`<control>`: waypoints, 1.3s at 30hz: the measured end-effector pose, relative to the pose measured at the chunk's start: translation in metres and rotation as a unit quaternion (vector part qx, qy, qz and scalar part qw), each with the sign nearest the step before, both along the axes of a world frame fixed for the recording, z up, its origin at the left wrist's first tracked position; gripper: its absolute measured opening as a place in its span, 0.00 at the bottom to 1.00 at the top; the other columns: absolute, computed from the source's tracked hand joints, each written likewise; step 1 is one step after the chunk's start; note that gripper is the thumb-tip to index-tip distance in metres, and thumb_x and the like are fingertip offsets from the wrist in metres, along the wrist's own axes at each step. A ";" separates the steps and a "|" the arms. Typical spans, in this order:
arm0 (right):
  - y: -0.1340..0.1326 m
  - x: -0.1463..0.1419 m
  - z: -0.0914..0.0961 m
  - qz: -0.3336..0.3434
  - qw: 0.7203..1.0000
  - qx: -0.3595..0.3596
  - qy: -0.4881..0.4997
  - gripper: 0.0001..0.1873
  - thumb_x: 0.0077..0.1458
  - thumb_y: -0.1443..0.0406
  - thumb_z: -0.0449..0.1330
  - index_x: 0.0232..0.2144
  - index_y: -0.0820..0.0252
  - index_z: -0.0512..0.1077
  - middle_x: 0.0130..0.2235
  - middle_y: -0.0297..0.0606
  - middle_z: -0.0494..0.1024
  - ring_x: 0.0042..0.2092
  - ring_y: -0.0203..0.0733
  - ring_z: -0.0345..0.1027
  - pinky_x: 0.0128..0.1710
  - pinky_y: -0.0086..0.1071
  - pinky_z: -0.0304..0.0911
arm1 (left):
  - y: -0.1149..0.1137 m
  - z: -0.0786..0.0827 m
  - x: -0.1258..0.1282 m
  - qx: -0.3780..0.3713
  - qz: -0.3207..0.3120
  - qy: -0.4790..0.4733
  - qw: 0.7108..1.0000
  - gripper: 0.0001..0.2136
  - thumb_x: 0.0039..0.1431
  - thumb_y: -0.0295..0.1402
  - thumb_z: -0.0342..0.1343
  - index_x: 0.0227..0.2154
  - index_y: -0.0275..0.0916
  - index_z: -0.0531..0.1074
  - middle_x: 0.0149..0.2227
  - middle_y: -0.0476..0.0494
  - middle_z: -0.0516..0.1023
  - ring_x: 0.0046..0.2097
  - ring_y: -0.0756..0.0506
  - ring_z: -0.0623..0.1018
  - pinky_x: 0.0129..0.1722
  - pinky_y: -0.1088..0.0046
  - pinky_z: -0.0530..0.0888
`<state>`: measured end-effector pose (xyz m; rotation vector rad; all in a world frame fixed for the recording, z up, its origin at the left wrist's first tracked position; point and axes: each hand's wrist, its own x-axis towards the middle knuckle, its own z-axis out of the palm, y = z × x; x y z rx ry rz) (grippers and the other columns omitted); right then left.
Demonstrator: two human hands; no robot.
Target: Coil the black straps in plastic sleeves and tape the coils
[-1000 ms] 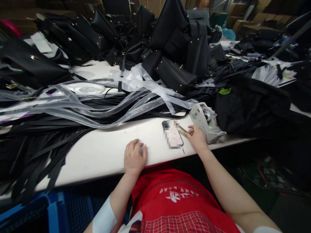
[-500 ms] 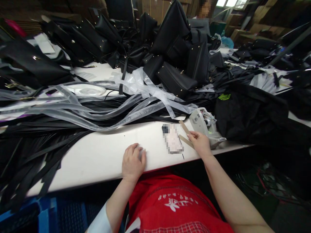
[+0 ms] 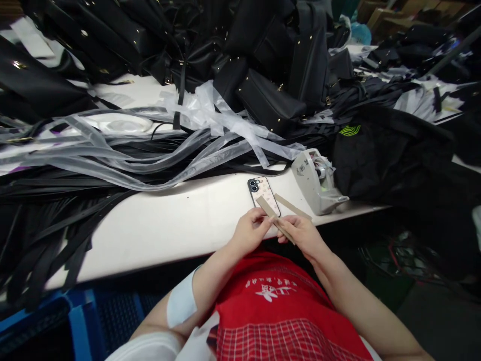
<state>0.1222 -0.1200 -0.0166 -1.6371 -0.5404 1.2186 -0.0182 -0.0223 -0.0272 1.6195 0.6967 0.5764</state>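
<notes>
A narrow tan strip [image 3: 266, 205] is held between both hands near the table's front edge. My left hand [image 3: 250, 231] pinches it from the left, fingers curled. From the right, my right hand [image 3: 302, 234] grips its lower part with thumb and fingers. A second tan strip [image 3: 291, 205] lies on the table just beyond my right hand. Behind the held strip lies a phone [image 3: 264, 186] in a light patterned case, its camera side up and its lower part partly covered by the strip and fingers.
Right of the phone stands a pale plastic container [image 3: 306, 183] with small items inside. Long translucent plastic strips [image 3: 150, 180] and black straps [image 3: 48, 220] spread across the white table [image 3: 150, 235]. Black bags [image 3: 268, 100] are piled behind; blue crates [image 3: 84, 321] stand below left.
My right hand has lifted one tan strip off the table and brought it toward me. My left hand has moved right from the bare tabletop and taken hold of it.
</notes>
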 end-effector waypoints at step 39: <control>-0.028 -0.021 -0.014 0.016 1.000 0.005 0.017 0.26 0.45 0.43 0.65 0.25 0.61 0.70 0.20 0.33 0.75 0.20 0.34 0.68 0.21 0.26 0.64 | -0.026 -0.013 0.002 -0.315 0.010 -0.083 0.945 0.18 0.46 0.46 0.66 0.29 0.33 0.78 0.28 0.43 0.78 0.30 0.48 0.74 0.32 0.73 0.70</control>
